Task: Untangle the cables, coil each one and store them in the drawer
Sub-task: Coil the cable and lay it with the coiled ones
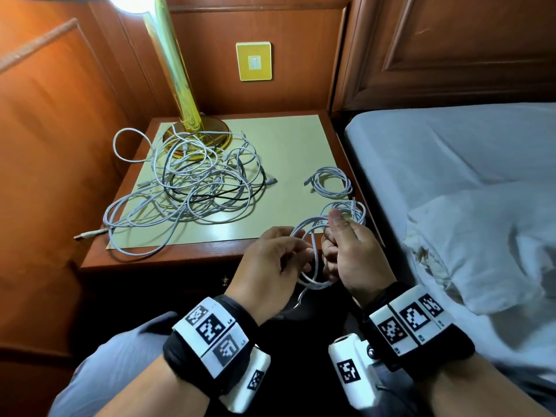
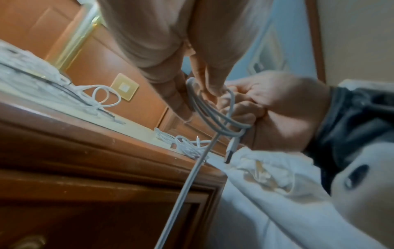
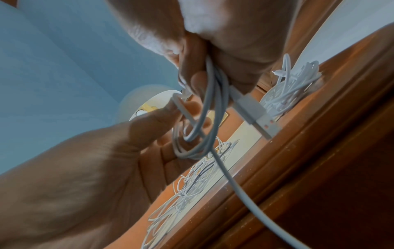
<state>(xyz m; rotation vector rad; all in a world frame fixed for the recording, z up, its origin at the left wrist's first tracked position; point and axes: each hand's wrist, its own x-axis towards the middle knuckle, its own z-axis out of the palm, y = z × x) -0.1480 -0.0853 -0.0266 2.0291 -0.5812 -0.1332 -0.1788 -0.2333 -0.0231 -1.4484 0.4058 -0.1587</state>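
- Starting at the far left: the tangle (image 1: 186, 182) of white cables plus one black cable sits on the nightstand (image 1: 288, 136), draped over the lamp base (image 1: 197, 135), with a USB plug (image 1: 90, 235) hanging off the front-left edge. I'd leave that alone until the cable in hand is finished.
- Left hand (image 1: 270, 260) is in front of the nightstand's edge, fingers curled, thumb and fingertips pinching a strand of the white cable (image 1: 313, 257). Its job, I reckon, is just feeding slack, so a light pinch that lets the cable slide.
- Right hand (image 1: 352, 251) has its fingers closed round the gathered loops, thumb sticking up. The right-wrist view shows the USB connector (image 3: 255, 114) poking out under the fist and a loose tail trailing down. Keep loops the same size and don't force twist into them.
- The tail hangs towards the floor, so watch it doesn't snag on the drawer (image 2: 95, 210), which looks shut.
- Further right, two finished coils: one (image 1: 331, 182) mid-table, another (image 1: 346, 210) just beyond the right thumb. Park this one beside them.
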